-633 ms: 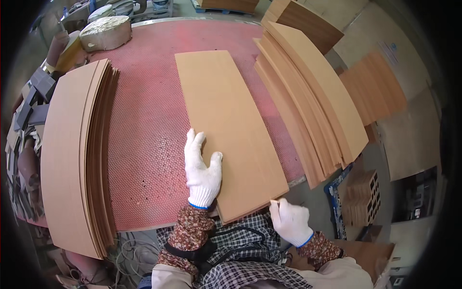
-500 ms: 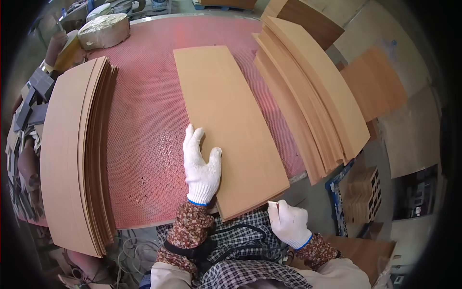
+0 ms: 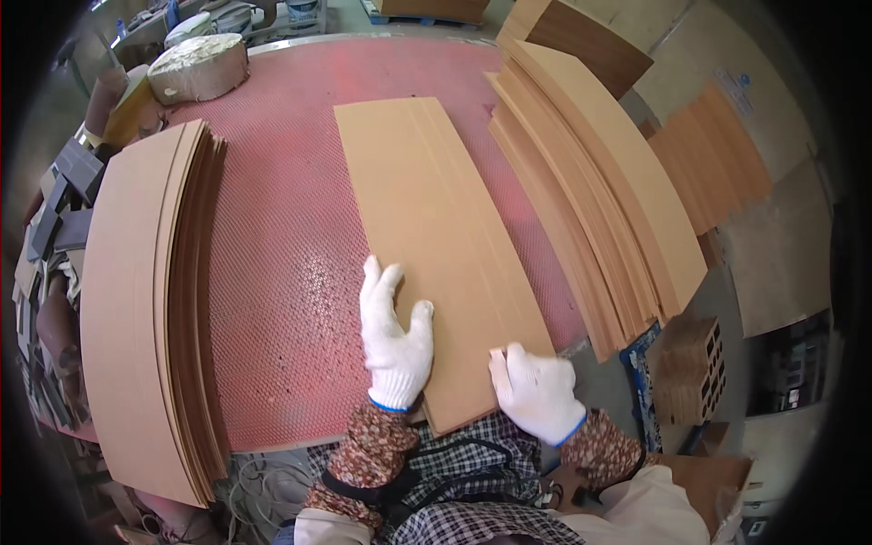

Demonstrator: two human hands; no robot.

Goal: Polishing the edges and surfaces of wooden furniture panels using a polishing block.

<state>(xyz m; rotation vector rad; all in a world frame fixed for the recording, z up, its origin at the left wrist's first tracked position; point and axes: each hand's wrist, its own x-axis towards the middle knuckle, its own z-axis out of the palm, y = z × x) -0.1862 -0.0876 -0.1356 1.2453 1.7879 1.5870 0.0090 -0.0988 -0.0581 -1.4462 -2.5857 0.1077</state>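
A long tan board (image 3: 454, 236) lies lengthwise in front of me, its near end over the table's front edge. Faint straight lines run along its top. My left hand (image 3: 395, 341), in a white knit glove, rests at the board's left edge with thumb and fingers spread, the thumb on the top face. On the near right part of the board is my gloved right hand (image 3: 538, 392), closed around a small pale piece (image 3: 497, 354). Only the tip of that piece shows, so its kind is unclear.
The boards lie on a red mesh-patterned tabletop (image 3: 282, 272). A stack of boards (image 3: 136, 300) stands at the left, another (image 3: 609, 173) at the right. A pale round block (image 3: 198, 68) sits at the far left corner. Grey blocks (image 3: 77, 168) crowd the left side.
My right hand has moved from beyond the board's near right corner up onto its top face. My left hand keeps its place at the left edge. The whole view has shifted slightly.
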